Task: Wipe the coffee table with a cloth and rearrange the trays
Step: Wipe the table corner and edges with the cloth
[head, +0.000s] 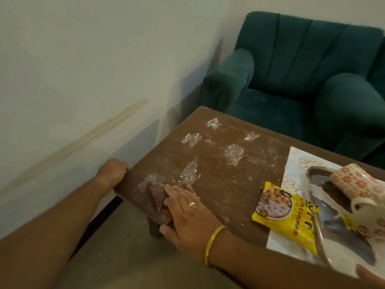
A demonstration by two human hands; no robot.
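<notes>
The brown coffee table [227, 170] is smeared with white powder and several wet patches [233, 153]. My right hand [183, 209] presses a reddish-brown waffle-weave cloth [159, 200] flat on the table's near left corner, fingers straight. My left hand [112, 168] grips the table's left edge, fingers curled over it. A white patterned tray [295, 163] lies at the right, carrying a yellow snack packet [285, 217] and a floral mug [358, 184] on its side.
A green armchair [302, 80] stands behind the table. A white wall [83, 80] runs close along the table's left side. A dark metal piece [318, 174] lies on the tray by the mug. Another person's fingertip [368, 276] shows at the bottom right.
</notes>
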